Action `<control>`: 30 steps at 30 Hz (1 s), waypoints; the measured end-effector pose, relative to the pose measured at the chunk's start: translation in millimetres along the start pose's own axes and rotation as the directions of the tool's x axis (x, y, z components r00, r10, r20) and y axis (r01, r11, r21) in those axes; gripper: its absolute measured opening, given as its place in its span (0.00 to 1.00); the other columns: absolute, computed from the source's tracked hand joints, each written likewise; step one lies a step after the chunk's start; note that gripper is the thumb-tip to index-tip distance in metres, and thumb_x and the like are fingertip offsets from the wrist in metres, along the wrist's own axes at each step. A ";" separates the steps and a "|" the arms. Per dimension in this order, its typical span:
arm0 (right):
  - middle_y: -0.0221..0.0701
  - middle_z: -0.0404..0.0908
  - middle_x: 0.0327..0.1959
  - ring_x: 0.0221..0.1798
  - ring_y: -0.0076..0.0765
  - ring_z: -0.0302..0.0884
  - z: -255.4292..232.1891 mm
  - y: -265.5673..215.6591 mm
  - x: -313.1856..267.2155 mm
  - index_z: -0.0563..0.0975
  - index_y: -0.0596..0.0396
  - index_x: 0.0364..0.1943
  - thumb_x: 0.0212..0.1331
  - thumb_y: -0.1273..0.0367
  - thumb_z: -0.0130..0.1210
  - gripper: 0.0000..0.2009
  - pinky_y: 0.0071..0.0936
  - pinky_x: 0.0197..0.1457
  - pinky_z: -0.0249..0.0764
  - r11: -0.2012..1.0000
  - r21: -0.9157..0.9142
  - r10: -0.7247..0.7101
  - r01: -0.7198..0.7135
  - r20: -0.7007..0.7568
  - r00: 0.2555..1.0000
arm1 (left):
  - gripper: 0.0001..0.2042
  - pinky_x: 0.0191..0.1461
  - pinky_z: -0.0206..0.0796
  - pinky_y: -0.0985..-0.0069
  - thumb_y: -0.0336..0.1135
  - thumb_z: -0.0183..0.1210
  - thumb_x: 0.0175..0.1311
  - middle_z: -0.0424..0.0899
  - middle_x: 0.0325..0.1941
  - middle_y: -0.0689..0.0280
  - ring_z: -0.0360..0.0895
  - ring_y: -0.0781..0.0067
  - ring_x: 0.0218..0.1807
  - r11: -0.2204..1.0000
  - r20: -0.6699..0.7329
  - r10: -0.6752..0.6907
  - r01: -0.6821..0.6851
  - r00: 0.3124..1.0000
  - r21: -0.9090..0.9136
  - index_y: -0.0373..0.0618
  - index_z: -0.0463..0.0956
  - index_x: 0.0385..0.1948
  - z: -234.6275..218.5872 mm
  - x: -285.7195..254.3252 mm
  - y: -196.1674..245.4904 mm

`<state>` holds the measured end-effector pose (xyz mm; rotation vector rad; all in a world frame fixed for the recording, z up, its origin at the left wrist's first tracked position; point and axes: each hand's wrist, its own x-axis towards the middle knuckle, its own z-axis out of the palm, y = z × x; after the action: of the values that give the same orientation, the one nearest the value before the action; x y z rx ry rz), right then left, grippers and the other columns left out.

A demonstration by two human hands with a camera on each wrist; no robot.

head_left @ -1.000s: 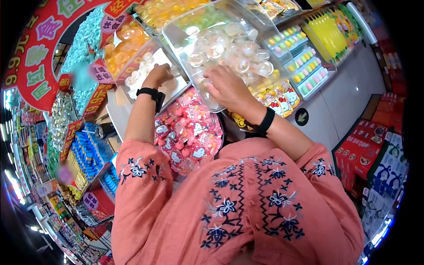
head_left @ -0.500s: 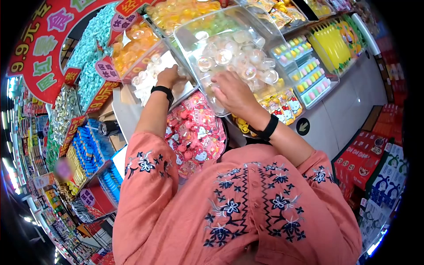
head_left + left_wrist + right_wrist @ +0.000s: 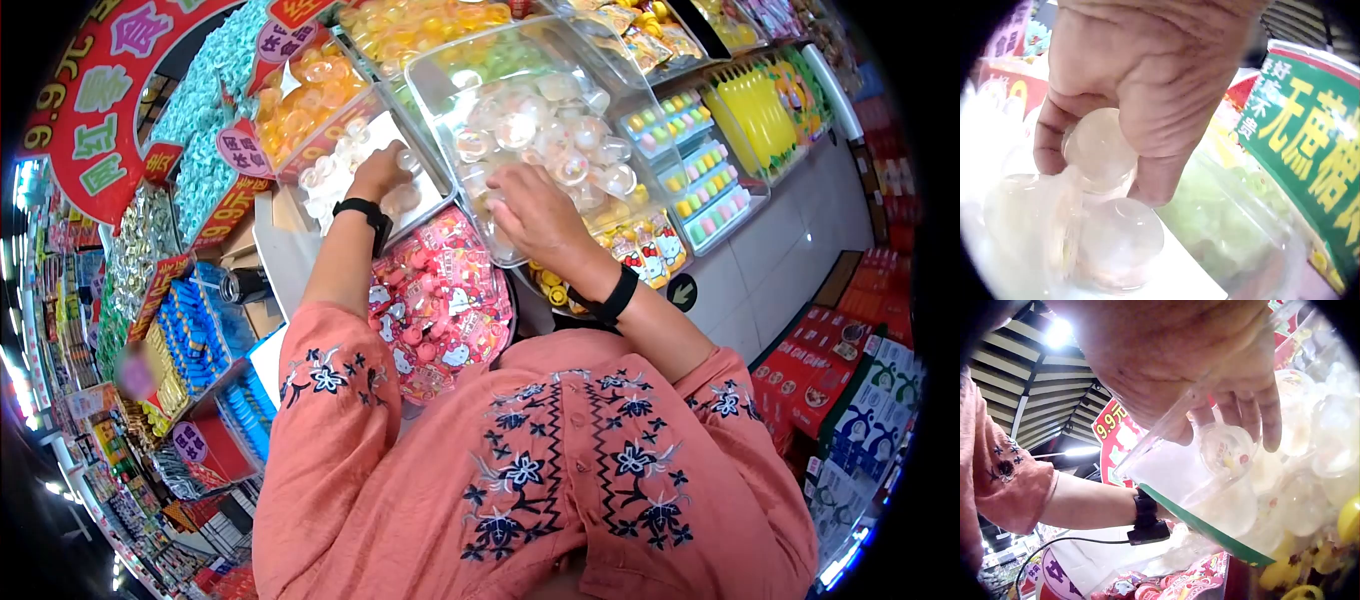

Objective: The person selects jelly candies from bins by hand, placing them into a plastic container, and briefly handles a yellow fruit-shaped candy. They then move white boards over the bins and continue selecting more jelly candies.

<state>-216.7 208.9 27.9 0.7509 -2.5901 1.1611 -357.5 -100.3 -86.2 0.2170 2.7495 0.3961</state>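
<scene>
My left hand [image 3: 380, 172] reaches into a clear bin [image 3: 432, 212] lined with a white sheet. Its thumb and fingers pinch a round, translucent jelly cup [image 3: 1102, 150]. Another jelly cup [image 3: 1121, 244] sits just below it, and more whitish cups [image 3: 340, 160] lie on the sheet's left side. Over the near end of a larger clear bin of pale jelly cups [image 3: 575, 165], my right hand [image 3: 540, 210] has its fingers bent. In the right wrist view, thumb and fingers are round a clear jelly cup [image 3: 1225, 450], seen partly through the bin's wall.
Pink candy packs [image 3: 440, 300] fill a round container in front of my body. Orange jelly cups [image 3: 310, 90] stand beyond the left bin. Marshmallow-like sweets in trays [image 3: 695, 175] lie to the right. A red sign [image 3: 110, 60] curves at upper left; red boxes [image 3: 815, 360] are stacked right.
The head view has shifted, so the bins sit farther right. A clear cup now shows at my left fingertips. My right hand stays at the larger bin's near end.
</scene>
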 end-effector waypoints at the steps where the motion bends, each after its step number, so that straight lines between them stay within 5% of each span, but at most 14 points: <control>1: 0.42 0.76 0.47 0.52 0.53 0.72 0.2 0.4 0.7 0.76 0.59 0.47 0.60 0.69 0.58 0.13 0.44 0.56 0.71 1.000 0.000 -0.003 0.003 -0.005 1.000 | 0.29 0.47 0.76 0.62 0.43 0.67 0.53 0.83 0.45 0.54 0.83 0.53 0.45 0.985 0.025 -0.082 0.085 0.996 -0.153 0.57 0.70 0.59 -3.9 -3.5 0.0; 3: 0.42 0.76 0.47 0.53 0.53 0.72 0.2 2.0 1.2 0.76 0.58 0.47 0.60 0.69 0.59 0.13 0.43 0.56 0.72 1.000 0.007 0.001 -0.001 0.010 1.000 | 0.27 0.39 0.77 0.66 0.41 0.66 0.54 0.83 0.42 0.56 0.83 0.59 0.40 0.865 0.110 -0.226 0.252 0.968 -0.435 0.54 0.70 0.58 -16.5 -17.6 4.0; 4: 0.42 0.76 0.47 0.53 0.53 0.72 0.1 2.9 1.3 0.76 0.58 0.47 0.60 0.69 0.59 0.13 0.43 0.56 0.72 1.000 0.011 0.004 -0.004 0.018 1.000 | 0.27 0.30 0.74 0.71 0.40 0.65 0.56 0.81 0.39 0.60 0.80 0.66 0.35 0.842 0.075 -0.201 0.212 0.977 -0.496 0.52 0.69 0.59 -13.9 -17.2 -4.0; 7: 0.42 0.76 0.47 0.53 0.53 0.72 -0.4 6.2 2.9 0.76 0.58 0.47 0.60 0.68 0.59 0.13 0.44 0.56 0.71 0.998 0.063 0.013 -0.016 0.043 0.999 | 0.32 0.29 0.74 0.69 0.45 0.67 0.53 0.81 0.40 0.64 0.79 0.71 0.34 0.629 0.051 -0.301 0.239 0.952 -0.740 0.51 0.67 0.62 -32.3 -28.3 3.1; 11: 0.43 0.76 0.46 0.52 0.53 0.73 -12.9 -8.4 8.1 0.77 0.58 0.46 0.59 0.68 0.60 0.13 0.46 0.56 0.71 0.997 -0.064 -0.046 0.044 -0.024 0.999 | 0.32 0.29 0.72 0.78 0.44 0.68 0.56 0.81 0.40 0.65 0.80 0.74 0.34 0.482 -0.198 -0.229 -0.066 0.953 -0.874 0.48 0.66 0.63 -87.4 -63.2 49.5; 13: 0.43 0.76 0.44 0.51 0.53 0.73 -20.3 -20.7 13.2 0.77 0.59 0.45 0.58 0.68 0.60 0.13 0.46 0.56 0.70 0.984 -0.145 -0.112 0.104 -0.045 0.993 | 0.30 0.30 0.72 0.80 0.42 0.68 0.58 0.81 0.41 0.65 0.81 0.76 0.35 0.461 -0.331 -0.165 -0.224 0.929 -0.859 0.46 0.67 0.62 -112.1 -80.3 84.6; 15: 0.43 0.77 0.43 0.50 0.53 0.74 -26.1 -37.6 20.0 0.78 0.60 0.42 0.58 0.68 0.60 0.12 0.46 0.55 0.70 0.983 -0.048 -0.169 0.175 0.107 0.980 | 0.27 0.31 0.72 0.81 0.40 0.66 0.60 0.81 0.41 0.66 0.80 0.78 0.35 0.545 -0.439 -0.041 -0.348 0.898 -0.763 0.49 0.69 0.61 -129.9 -95.0 124.9; 19: 0.43 0.78 0.39 0.46 0.53 0.75 -7.3 -68.7 18.3 0.77 0.61 0.36 0.57 0.67 0.60 0.10 0.45 0.53 0.71 0.948 0.090 -0.319 0.306 0.234 0.918 | 0.24 0.35 0.72 0.81 0.37 0.66 0.62 0.82 0.42 0.70 0.77 0.82 0.38 0.501 -0.370 0.280 -0.463 0.886 -0.731 0.54 0.71 0.61 -124.6 -99.4 177.8; 23: 0.46 0.78 0.38 0.45 0.54 0.76 6.7 -74.0 22.2 0.76 0.61 0.34 0.58 0.69 0.57 0.08 0.45 0.53 0.72 0.957 0.053 -0.278 0.284 0.437 0.856 | 0.32 0.45 0.74 0.77 0.40 0.71 0.59 0.79 0.56 0.60 0.78 0.74 0.46 0.602 -0.564 0.418 -0.682 0.713 -0.416 0.52 0.68 0.67 -110.5 -93.8 165.9; 24: 0.47 0.78 0.38 0.46 0.55 0.76 11.5 -74.0 24.6 0.76 0.62 0.36 0.58 0.69 0.57 0.08 0.46 0.53 0.72 0.956 0.075 -0.289 0.283 0.406 0.867 | 0.35 0.51 0.74 0.72 0.42 0.71 0.59 0.76 0.62 0.56 0.77 0.69 0.53 0.572 -0.579 0.389 -0.681 0.716 -0.458 0.51 0.66 0.69 -116.3 -93.4 150.4; 25: 0.47 0.78 0.38 0.46 0.56 0.76 16.7 -73.8 28.3 0.76 0.62 0.38 0.59 0.69 0.56 0.09 0.47 0.53 0.72 0.955 0.096 -0.295 0.279 0.374 0.879 | 0.34 0.53 0.74 0.68 0.45 0.69 0.61 0.76 0.62 0.56 0.78 0.66 0.56 0.636 -0.482 0.226 -0.503 0.847 -0.586 0.46 0.67 0.68 -129.4 -105.7 135.7; 27: 0.50 0.78 0.38 0.46 0.59 0.77 26.2 -75.8 39.8 0.76 0.63 0.42 0.60 0.69 0.55 0.11 0.48 0.53 0.73 0.966 0.149 -0.251 0.212 0.337 0.907 | 0.34 0.50 0.76 0.68 0.50 0.66 0.63 0.76 0.61 0.56 0.79 0.66 0.55 0.639 -0.527 0.023 -0.418 0.849 -0.645 0.43 0.67 0.67 -140.4 -112.5 96.2; 29: 0.52 0.79 0.39 0.46 0.62 0.77 38.9 -83.7 56.7 0.76 0.64 0.46 0.61 0.69 0.54 0.13 0.50 0.52 0.73 0.973 0.217 -0.152 0.080 0.340 0.928 | 0.33 0.50 0.75 0.68 0.53 0.65 0.62 0.78 0.60 0.53 0.80 0.63 0.53 0.800 -0.642 -0.102 -0.320 0.760 -0.507 0.41 0.71 0.64 -116.8 -81.2 12.8; 30: 0.57 0.79 0.41 0.47 0.66 0.77 51.5 -81.6 68.5 0.74 0.65 0.51 0.62 0.66 0.52 0.18 0.52 0.52 0.74 0.959 0.260 -0.190 0.113 0.293 0.937 | 0.32 0.53 0.75 0.67 0.53 0.66 0.61 0.80 0.58 0.51 0.80 0.60 0.54 0.889 -0.617 -0.176 -0.146 0.767 -0.435 0.40 0.73 0.62 -109.0 -83.9 -7.8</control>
<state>-230.9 99.8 71.6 1.2619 -2.5999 1.4228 -320.3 -151.0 36.4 -0.0965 3.1778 1.3287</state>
